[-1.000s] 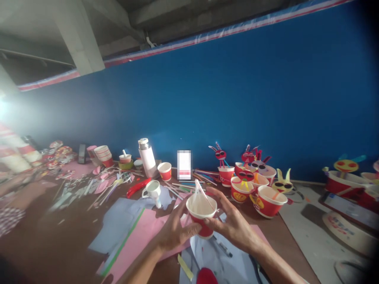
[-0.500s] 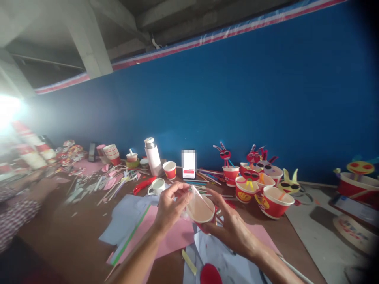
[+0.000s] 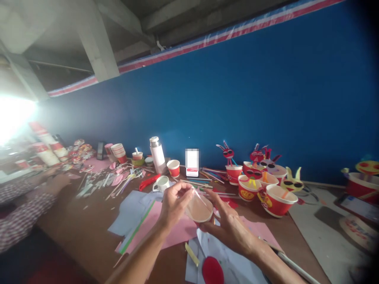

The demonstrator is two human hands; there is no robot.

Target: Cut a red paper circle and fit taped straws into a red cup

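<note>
Between my hands is a paper cup, its pale inside tilted up toward me. My right hand curls around the cup's right side, thumb low and fingers near the far rim. With thumb and fingertips my left hand pinches a thin pale strip at the cup's far left rim. The strip slants down into the cup; its exact kind is not clear. Beneath lie a pink sheet, white papers and a red paper oval.
Beyond my hands stand a white mug, a thermos, another paper cup and a phone. At right are several decorated cups. Another person's checkered sleeve reaches in from the left, near paper scraps.
The view has shifted slightly left. My fingers have moved a little at the cup's rim, and the cup is tilted slightly differently. Both hands keep their hold.
</note>
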